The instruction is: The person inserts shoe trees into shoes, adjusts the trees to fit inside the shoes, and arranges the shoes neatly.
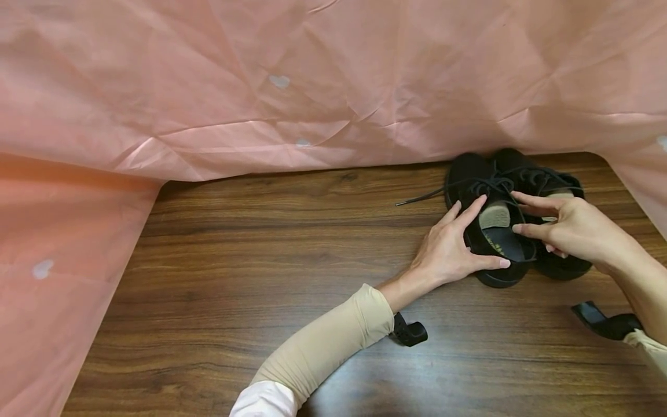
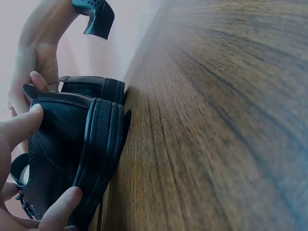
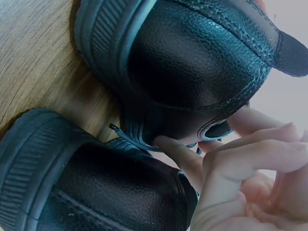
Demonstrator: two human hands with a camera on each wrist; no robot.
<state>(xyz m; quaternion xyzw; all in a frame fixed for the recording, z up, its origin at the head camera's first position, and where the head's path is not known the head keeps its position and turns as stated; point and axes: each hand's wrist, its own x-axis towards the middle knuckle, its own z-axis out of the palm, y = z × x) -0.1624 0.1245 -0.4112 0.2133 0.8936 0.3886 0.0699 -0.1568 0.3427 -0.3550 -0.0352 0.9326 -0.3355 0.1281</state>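
A pair of black lace-up shoes stands side by side at the right in the head view, toes toward the pink sheet. My left hand (image 1: 448, 249) rests spread against the left shoe (image 1: 476, 234), its thumb at the heel and its fingers along the outer side. With thumb and index finger my right hand (image 1: 578, 229) pinches that shoe's inner side by the opening. Its index finger reaches between the two shoes in the right wrist view. Beside it stands the right shoe (image 1: 565, 267), partly hidden by this hand. A loose black lace (image 1: 422, 198) trails left from the left shoe.
Pink sheeting (image 1: 333, 87) with pale hearts hangs behind and down the sides. Brown wood-grain surface (image 1: 250, 249) lies beneath the shoes. Black strap ends (image 1: 411, 333) stick out at the left wrist, and another black strap (image 1: 607, 323) at the right wrist.
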